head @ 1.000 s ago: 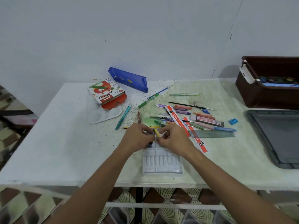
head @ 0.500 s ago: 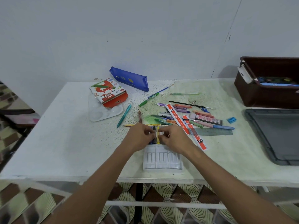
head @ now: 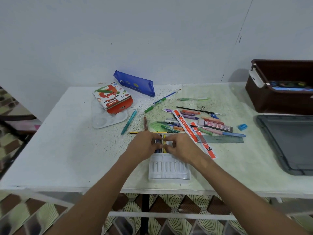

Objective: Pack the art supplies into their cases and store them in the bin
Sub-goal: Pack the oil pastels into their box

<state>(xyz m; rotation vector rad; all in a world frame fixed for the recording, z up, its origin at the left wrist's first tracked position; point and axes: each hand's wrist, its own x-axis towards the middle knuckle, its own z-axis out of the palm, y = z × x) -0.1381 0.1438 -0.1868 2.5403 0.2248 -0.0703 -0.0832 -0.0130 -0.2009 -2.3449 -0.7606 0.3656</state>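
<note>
Two hands meet over a white plastic crayon tray (head: 169,168) lying near the table's (head: 59,150) front edge; its ribbed slots nearest the person are bare, while at its far end a dark blue crayon (head: 158,145) and a yellow crayon (head: 164,141) lie side by side.

Left of and beyond the tray, an oil pastel box (head: 112,99) rests open-ended on a clear paint palette (head: 108,119). A blue pencil case (head: 135,83) lies just beyond the box, near the wall. Right of the tray's far end, loose pens, markers and crayons (head: 194,121) lie scattered with a red-and-white ruler (head: 191,131), and a blue sharpener (head: 242,127) sits apart. Far right of the tray stands a brown bin (head: 274,99) holding some dark items too blurred to name, with a grey lid (head: 288,143) flat in front of it.

Both forearms reach in from below. The left hand (head: 145,144) has its fingers curled down onto the blue crayon; the right hand (head: 181,146) has fingertips bent in at the yellow crayon, pinching it.
</note>
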